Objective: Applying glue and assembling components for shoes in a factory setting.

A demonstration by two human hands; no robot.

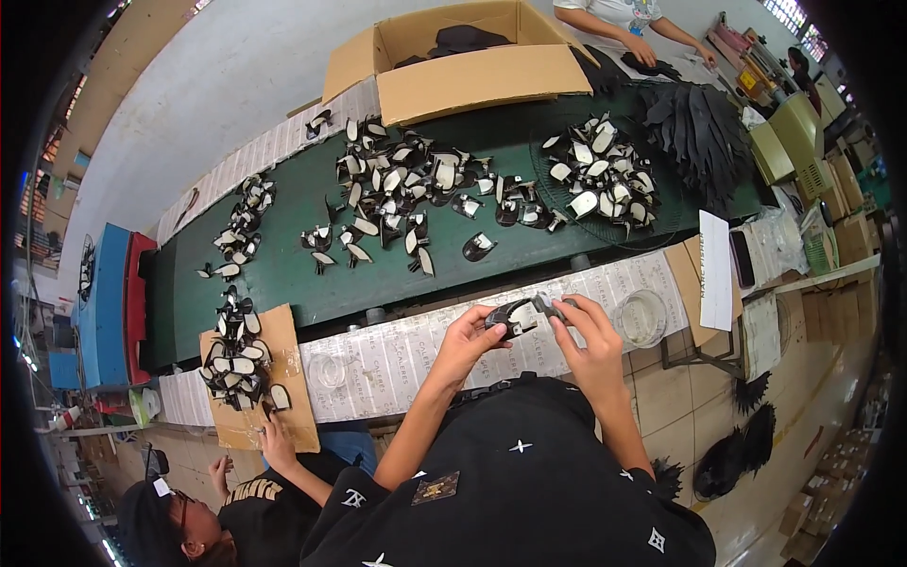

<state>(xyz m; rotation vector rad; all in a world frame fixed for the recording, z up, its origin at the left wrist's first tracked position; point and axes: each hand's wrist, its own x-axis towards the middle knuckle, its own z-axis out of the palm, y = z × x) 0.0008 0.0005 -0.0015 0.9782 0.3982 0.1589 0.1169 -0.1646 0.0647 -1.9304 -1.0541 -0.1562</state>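
Observation:
My left hand (pixel 467 344) is closed round a black, curved piece with a cream inner face (pixel 518 319), which looks like a shoe heel part. Its cream side is turned toward my right hand (pixel 591 336). Between the fingers of that hand is a small dark grey piece (pixel 546 305), whose kind I cannot make out. Its tip is close to the heel part; whether the two touch is unclear. Both hands are above the paper-covered ledge (pixel 425 326) in front of the green conveyor belt (pixel 312 280). A clear round dish (pixel 641 317) stands beside my right hand.
Heaps of similar black-and-cream parts (pixel 392 175) lie on the belt, and more fill a wire tray (pixel 619 227). Dark flat pieces (pixel 697 132) are stacked farther right. An open carton (pixel 487 83) stands behind. A co-worker's hand (pixel 275 444) reaches over cardboard (pixel 296 364) at left; another person (pixel 619 24) works opposite.

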